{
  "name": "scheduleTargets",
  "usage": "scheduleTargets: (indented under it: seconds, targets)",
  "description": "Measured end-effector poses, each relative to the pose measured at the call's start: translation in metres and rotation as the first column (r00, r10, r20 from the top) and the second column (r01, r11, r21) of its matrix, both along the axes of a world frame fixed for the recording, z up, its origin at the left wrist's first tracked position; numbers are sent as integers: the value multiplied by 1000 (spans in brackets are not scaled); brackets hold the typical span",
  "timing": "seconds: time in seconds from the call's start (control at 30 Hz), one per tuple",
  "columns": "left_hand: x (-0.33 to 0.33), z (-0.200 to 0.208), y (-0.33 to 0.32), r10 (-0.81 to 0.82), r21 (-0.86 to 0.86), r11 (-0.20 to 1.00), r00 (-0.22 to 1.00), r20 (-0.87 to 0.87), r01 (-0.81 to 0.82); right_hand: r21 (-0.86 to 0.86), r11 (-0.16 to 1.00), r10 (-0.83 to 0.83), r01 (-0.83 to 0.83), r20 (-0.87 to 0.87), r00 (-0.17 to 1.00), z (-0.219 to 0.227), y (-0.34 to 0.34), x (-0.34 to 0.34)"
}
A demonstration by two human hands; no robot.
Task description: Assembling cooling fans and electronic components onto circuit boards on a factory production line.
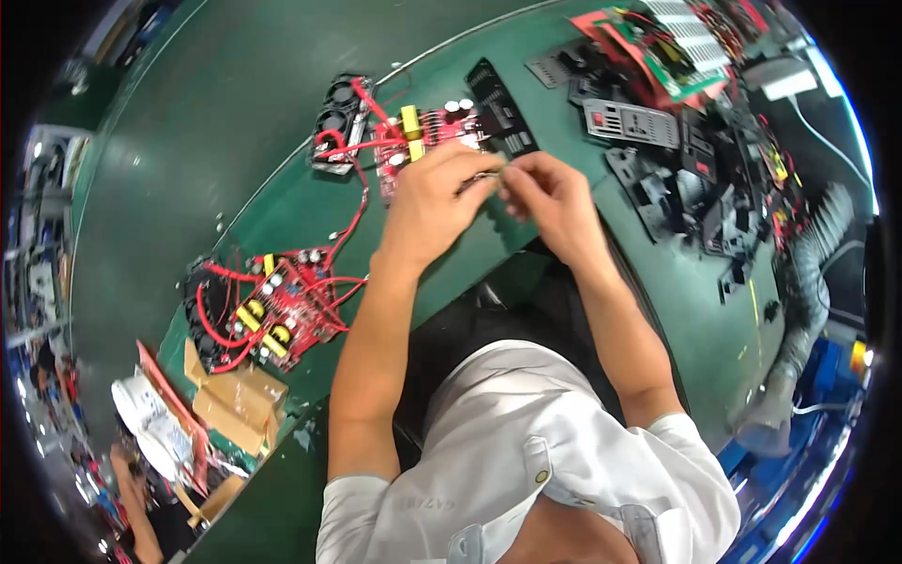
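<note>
My left hand is closed in a pinch near the front edge of the bench, with a small item at its fingertips that I cannot make out. My right hand meets it there, its thumb and fingers also pressed together, and what they hold is hidden. Just beyond my left hand lies a red circuit board with yellow and white parts, partly covered by that hand. Thick red wires join it to a black panel with fans. A black slotted panel lies flat beyond my fingertips.
Another red board with wires and a fan lies at the left. A cardboard box and a white spool sit nearer. Black panels and green boards are piled right, beside a flexible duct. Another person's arm shows lower left.
</note>
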State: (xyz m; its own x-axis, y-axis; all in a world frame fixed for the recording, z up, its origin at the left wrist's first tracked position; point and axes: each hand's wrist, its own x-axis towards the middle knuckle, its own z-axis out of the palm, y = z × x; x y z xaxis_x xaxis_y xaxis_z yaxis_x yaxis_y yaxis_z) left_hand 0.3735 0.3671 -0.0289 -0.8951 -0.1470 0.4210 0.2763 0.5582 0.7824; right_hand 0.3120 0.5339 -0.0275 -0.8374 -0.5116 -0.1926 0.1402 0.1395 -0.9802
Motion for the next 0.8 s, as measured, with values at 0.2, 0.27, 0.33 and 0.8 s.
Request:
scheduleTargets:
  seconds: [0.2, 0.27, 0.33, 0.8]
  targets:
    - [-3, 0, 7, 18, -12, 1000, 998, 68, -18, 8, 1000, 5, -5, -52, 999, -5, 6, 0]
    - [-3, 0, 7, -1, -55, 998, 997, 79, 5, 102, 995, 37, -23, -137, 990, -8, 8, -1]
    - [-4, -2, 6, -2, -107, 994, 996, 84, 11, 106, 994, 10, 6, -150, 989, -5, 9, -1]
    - [-5, -9, 19, 141, -24, 990, 972, 186, -139, 106, 985, -43, 133, -601, 798, -22, 14, -8]
